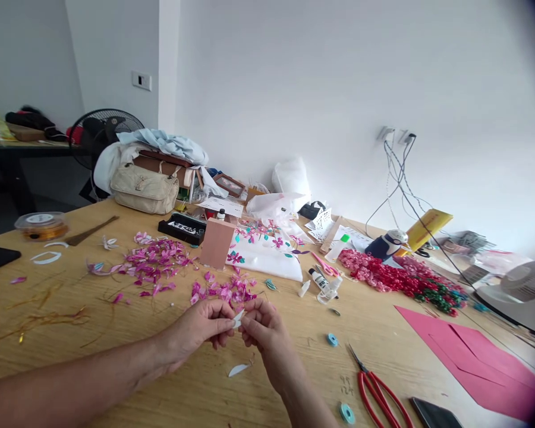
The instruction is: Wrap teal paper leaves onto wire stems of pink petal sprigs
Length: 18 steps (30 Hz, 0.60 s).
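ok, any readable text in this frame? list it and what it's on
Black box: white lettering, too blurred to read.
Table: faint handwritten digits by the red scissors, too small to read.
Wire spool: white label, unreadable.
White papers: print too small.
Nothing else legible.

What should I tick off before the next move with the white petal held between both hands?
1. White petal held by both hands: ok; left hand and right hand pinch it together above the table.
2. Grip firm enough: cannot tell; the fingertips hide most of the petal.
3. Spare white piece nearby: ok; it lies on the table just below the hands.
4. Pink petals close by: ok; the pile lies just beyond the hands.
5. Red scissors clear of the hands: ok; they lie apart, to the right.
6. Glue tube capped: cannot tell; too small.
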Tool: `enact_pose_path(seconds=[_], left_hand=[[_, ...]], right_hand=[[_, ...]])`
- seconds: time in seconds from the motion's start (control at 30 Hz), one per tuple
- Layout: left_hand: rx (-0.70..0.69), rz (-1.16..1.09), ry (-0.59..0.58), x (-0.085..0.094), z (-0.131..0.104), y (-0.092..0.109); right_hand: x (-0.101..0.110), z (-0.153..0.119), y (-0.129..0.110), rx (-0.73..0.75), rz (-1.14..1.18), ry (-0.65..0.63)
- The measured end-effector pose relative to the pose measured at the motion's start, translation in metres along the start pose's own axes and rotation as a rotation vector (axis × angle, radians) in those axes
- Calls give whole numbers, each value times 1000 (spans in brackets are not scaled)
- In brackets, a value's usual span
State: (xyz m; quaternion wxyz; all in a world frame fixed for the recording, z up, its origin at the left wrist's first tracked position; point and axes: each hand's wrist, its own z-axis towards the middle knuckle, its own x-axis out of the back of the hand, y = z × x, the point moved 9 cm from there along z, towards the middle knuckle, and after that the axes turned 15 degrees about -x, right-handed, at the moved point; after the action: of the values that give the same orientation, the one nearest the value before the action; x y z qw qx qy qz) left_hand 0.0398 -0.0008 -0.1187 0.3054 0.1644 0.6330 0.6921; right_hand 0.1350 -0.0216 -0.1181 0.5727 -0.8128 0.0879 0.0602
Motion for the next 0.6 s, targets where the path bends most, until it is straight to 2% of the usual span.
enact_pose_path(seconds=[0.13, 0.33, 0.47, 0.6], left_hand=[[16, 45, -9, 1, 0, 1], [-42, 165, -95, 4, 4, -10], [-32, 183, -103, 6, 5, -16], [16, 148, -78, 4, 1, -12]], right_hand=[[-3, -1, 3, -38, 46, -72], [-3, 3, 5, 17, -188, -33], [-2, 5, 7, 22, -209, -30], [-1, 5, 9, -3, -176, -42]])
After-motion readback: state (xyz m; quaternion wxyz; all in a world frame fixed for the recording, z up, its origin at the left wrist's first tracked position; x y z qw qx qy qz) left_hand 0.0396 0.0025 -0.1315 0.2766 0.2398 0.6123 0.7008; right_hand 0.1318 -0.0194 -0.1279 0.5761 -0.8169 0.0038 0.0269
